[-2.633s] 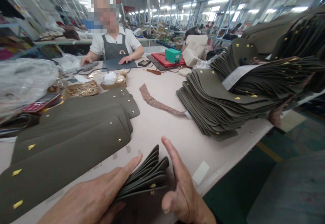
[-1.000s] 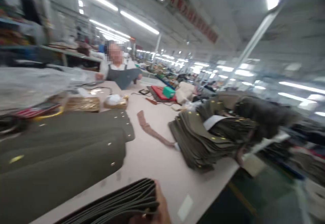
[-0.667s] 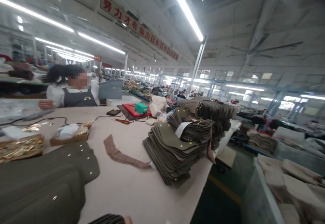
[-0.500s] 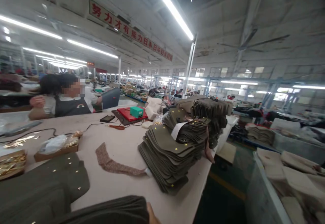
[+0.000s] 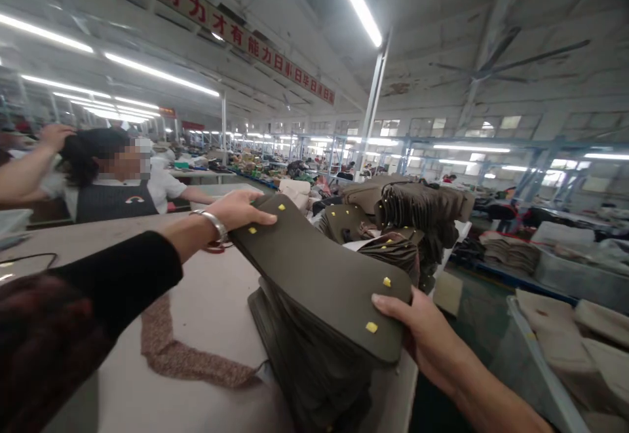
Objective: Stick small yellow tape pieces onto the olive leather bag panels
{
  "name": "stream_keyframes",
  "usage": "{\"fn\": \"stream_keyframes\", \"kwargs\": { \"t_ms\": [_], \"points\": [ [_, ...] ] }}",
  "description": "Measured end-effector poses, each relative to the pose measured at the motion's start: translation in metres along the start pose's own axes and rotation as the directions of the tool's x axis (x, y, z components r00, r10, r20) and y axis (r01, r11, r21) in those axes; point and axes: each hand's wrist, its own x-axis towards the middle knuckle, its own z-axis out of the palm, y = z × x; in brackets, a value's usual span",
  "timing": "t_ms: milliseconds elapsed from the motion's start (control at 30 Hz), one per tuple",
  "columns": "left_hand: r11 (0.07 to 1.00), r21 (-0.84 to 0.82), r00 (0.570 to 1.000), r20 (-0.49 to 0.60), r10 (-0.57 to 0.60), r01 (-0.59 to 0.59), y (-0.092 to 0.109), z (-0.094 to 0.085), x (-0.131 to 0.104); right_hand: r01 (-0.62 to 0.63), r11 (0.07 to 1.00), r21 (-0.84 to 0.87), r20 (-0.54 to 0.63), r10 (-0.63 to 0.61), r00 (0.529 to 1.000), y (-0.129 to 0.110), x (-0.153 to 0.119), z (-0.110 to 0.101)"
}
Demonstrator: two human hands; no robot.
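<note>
My left hand (image 5: 240, 210), with a silver bracelet at the wrist, grips the upper left end of a dark olive panel (image 5: 314, 256). The panel's lower right end is pinched in my right hand (image 5: 417, 318), thumb on top. Small yellow pieces mark both ends of the panel, which sags in the middle. It is held over a stack of similar dark panels (image 5: 299, 354) on the pale table (image 5: 216, 295). Whether more than one panel is in my hands cannot be made out. A brown speckled strip (image 5: 196, 364) lies left of the stack.
Across the table stands a person in a dark apron (image 5: 118, 204). More dark pieces (image 5: 417, 207) are piled behind the stack. To the right, beyond the table's edge, a plastic bin (image 5: 535, 354) holds beige pieces. A cable lies at the far left.
Both hands have come into view holding the dark panel over the stack. The dark pieces and boxes at the near left have left the view. The person across has raised an arm.
</note>
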Motion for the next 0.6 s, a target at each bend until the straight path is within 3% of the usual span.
{"fn": "stream_keyframes", "kwargs": {
  "t_ms": [100,267,467,600],
  "points": [
    [0.999,0.044,0.996,0.09,-0.004,0.0,-0.012,0.027,0.049,-0.081,0.997,0.0,-0.04,0.08,0.996,0.005,0.008,-0.006],
    [0.992,0.124,0.98,0.198,-0.029,0.004,-0.037,0.069,0.103,-0.139,0.99,-0.029,-0.072,0.137,0.988,0.021,0.018,-0.017],
    [0.983,0.179,0.977,0.2,-0.07,0.033,-0.08,0.101,0.133,-0.241,0.966,-0.093,0.02,0.244,0.97,0.028,0.025,-0.024],
    [0.988,0.149,0.968,0.238,-0.073,0.038,-0.093,0.11,0.14,-0.294,0.937,-0.187,-0.047,0.291,0.956,0.03,0.027,-0.03]
  ]
}}
